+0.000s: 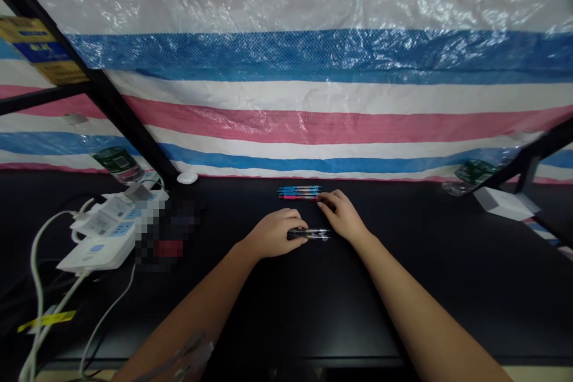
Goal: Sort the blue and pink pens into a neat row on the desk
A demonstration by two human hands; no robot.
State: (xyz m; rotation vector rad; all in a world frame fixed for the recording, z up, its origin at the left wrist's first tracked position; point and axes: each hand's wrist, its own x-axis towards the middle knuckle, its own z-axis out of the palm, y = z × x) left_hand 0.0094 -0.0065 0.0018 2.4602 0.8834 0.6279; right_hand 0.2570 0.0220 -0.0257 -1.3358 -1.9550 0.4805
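Note:
Several pens lie side by side at the middle back of the black table: blue pens (299, 189) and, nearest to me, a red pen (299, 197). My right hand (341, 213) has its thumb and forefinger closed at the right end of the red pen; the fingertips partly hide that end. Closer to me, my left hand (280, 233) is closed around the left ends of a few black pens (316, 233). Their clear right ends point out to the right, low over the table or on it. How many it holds I cannot tell.
To the left, a white power strip (111, 230) with plugs and cables lies by a pixelated patch. A round white object (187, 178) sits at the back. Plastic bottles (119, 162) stand on both sides; a white box (505, 203) is at right. Striped sheeting (313, 125) hangs behind.

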